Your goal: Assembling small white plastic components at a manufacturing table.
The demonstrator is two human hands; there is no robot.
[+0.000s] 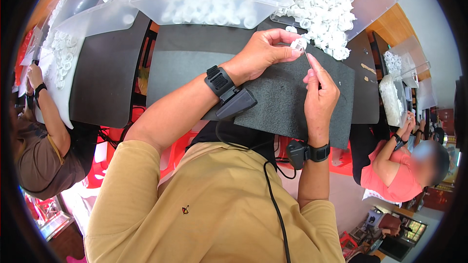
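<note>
Above the far part of the dark grey mat (pixel 278 97), my left hand (pixel 263 52) pinches a small white plastic part (pixel 298 44) between thumb and fingers. My right hand (pixel 321 90) is closed around a thin, pointed metal tool (pixel 306 57), whose tip meets the part or lies right beside it. Most of the tool's grip end is hidden in the fingers, so I cannot tell its exact kind. Just beyond both hands, a heap of similar white plastic parts (pixel 324 12) spreads over the table and inside a clear container.
A translucent bin (pixel 195 7) with many white parts stands at the far edge, another bin (pixel 90 9) to its left. Co-workers sit at the left (pixel 48 141) and right (pixel 397 165). Wrist devices (pixel 236 102) trail a black cable (pixel 275 199) across my front.
</note>
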